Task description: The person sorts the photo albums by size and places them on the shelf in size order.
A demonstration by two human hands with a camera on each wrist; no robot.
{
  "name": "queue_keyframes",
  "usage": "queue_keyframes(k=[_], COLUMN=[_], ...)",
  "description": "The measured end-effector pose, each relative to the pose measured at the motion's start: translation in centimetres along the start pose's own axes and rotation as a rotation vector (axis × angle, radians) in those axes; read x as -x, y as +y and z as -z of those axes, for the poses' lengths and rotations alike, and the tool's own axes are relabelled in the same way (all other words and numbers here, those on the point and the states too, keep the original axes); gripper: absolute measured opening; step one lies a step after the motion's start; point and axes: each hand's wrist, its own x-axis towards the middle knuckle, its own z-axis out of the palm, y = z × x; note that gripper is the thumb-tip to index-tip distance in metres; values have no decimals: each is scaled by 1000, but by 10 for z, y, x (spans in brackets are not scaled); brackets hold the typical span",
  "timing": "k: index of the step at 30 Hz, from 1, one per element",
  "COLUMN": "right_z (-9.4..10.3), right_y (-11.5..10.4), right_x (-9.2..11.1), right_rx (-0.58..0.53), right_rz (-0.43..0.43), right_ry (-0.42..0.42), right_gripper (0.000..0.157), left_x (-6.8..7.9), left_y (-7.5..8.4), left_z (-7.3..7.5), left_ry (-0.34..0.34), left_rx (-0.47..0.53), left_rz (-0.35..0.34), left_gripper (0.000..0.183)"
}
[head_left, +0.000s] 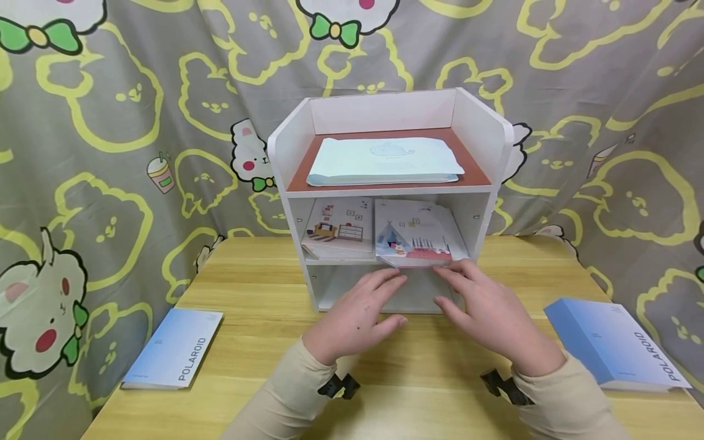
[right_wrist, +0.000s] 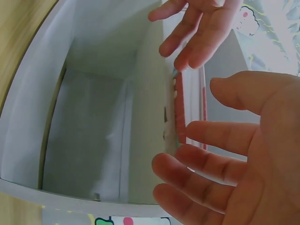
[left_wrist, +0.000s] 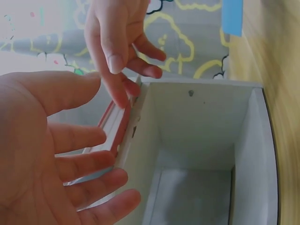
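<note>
Fingers (head_left: 393, 278) hide booklet (head_left: 418, 235) edge; contact unclear.

Left hand (head_left: 354, 318) and right hand (head_left: 491, 315) reach forward side by side, fingers straight, palms down.

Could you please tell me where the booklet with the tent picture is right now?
In the head view, the tent booklet lies on the right of the shelf unit's middle shelf, beside the room-picture booklet, with both hands at its front edge.

Top shelf (head_left: 473, 174): envelope (head_left: 385, 160) on it.
Middle shelf: two booklets (head_left: 415, 235) side by side.
Table (head_left: 264, 269): shelf unit (head_left: 495, 140) at back, one album (head_left: 176, 348) left, probably another right.
</note>
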Motion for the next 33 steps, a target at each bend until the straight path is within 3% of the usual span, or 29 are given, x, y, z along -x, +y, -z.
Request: queue_keyframes(k=[10,33], right_z=[-12,-22], right_y=[6,10], right_x=[-4,-5], right_rx=[5,7], right_rz=[24,22], right_ry=[44,66], right_gripper=[57,59], left_x=[-4,-6], left_y=[-2,-8], left_z=[-7,-12], left_ry=[-5,35], left_rx=[53,124], left_rz=[72,85], left_gripper=[73,71])
